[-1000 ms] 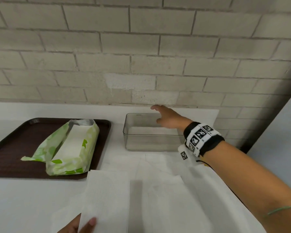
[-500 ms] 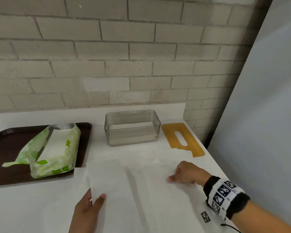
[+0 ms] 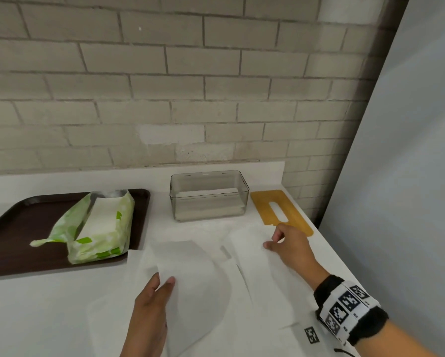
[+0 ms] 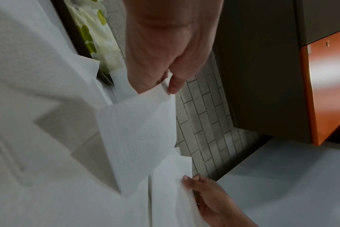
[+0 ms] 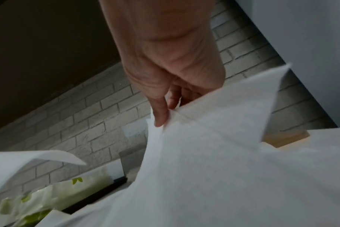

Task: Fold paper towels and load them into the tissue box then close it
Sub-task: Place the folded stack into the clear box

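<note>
With the left hand [image 3: 149, 307] and right hand [image 3: 289, 247] each pinching a paper towel [image 3: 198, 276] edge above the counter, uneven pulling risked tearing or creasing it before the tissue box [image 3: 209, 195]

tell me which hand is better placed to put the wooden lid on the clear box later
Right. The right hand pinches a paper towel beside the wooden lid; the left hand is farther off.

You are at a white counter [image 3: 49, 318] in what looks like a canteen or pantry corner. A pale grey painted brick wall [image 3: 190, 86] fills the upper frame, and a dark brown plastic serving tray [image 3: 15, 228] sits at left.
</note>
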Demonstrator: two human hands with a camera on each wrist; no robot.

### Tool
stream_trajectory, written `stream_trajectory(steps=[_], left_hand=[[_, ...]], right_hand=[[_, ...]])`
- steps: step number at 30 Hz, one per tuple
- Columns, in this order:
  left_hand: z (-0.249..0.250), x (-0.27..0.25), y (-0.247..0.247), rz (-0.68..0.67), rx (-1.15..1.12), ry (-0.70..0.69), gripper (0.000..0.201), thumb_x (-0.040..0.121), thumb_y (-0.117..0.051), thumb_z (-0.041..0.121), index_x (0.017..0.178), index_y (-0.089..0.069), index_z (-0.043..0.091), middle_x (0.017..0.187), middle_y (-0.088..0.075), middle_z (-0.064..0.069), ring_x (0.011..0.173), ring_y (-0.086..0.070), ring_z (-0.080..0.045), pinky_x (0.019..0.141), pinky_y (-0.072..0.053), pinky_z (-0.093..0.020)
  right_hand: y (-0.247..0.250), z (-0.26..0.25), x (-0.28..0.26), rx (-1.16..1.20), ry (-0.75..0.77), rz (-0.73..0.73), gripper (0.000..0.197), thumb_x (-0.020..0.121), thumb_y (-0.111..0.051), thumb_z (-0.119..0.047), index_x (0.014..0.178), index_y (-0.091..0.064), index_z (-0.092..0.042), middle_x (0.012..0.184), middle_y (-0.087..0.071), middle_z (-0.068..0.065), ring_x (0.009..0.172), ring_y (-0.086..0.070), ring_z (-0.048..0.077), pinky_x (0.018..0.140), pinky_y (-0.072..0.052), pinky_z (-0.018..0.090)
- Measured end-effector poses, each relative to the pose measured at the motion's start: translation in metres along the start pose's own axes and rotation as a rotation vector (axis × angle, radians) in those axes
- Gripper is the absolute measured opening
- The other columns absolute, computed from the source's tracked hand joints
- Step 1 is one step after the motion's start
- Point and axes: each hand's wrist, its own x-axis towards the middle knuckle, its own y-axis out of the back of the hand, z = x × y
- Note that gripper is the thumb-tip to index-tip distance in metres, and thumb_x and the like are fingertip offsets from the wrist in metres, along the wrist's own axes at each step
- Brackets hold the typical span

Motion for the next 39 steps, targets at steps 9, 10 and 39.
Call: stream_trajectory(steps=[9,10,39], left_hand=[[0.015,-0.012,0.003,-0.032,0.034,-0.012,0.025,0.083,-0.069,0.025,0.088,-0.057,0.003,0.082,-0.072,-0.004,0.091,-0.060,-0.030,0.087,-0.042,-0.041],[0.016,-0.013,0.003,-0.022,0.019,0.002,0.005,0.091,-0.060,0.017,0.090,-0.061,0.012,0.088,-0.075,-0.002,0.096,-0.062,-0.028,0.092,-0.044,-0.041],[0.012,-0.018,-0.034,-0.165,-0.132,0.227,0.046,0.086,-0.051,0.041,0.121,-0.061,0.013,0.114,-0.070,-0.009,0.108,-0.065,-0.028,0.100,-0.044,-0.047]], right_hand=[[0.000,-0.007,-0.004,-0.139,0.065,0.072,0.029,0.086,-0.067,-0.023,0.064,-0.049,-0.016,0.075,-0.056,0.001,0.066,-0.049,0.015,0.055,-0.037,0.022],[0.001,-0.007,-0.003,-0.112,0.069,0.077,0.025,0.089,-0.064,-0.023,0.069,-0.053,-0.014,0.075,-0.056,0.001,0.062,-0.047,0.013,0.054,-0.036,0.020],[-0.071,-0.079,-0.068,0.113,0.181,-0.072,0.018,0.100,-0.029,-0.037,0.106,-0.041,-0.024,0.070,-0.051,-0.003,0.068,-0.054,0.017,0.060,-0.042,0.028]])
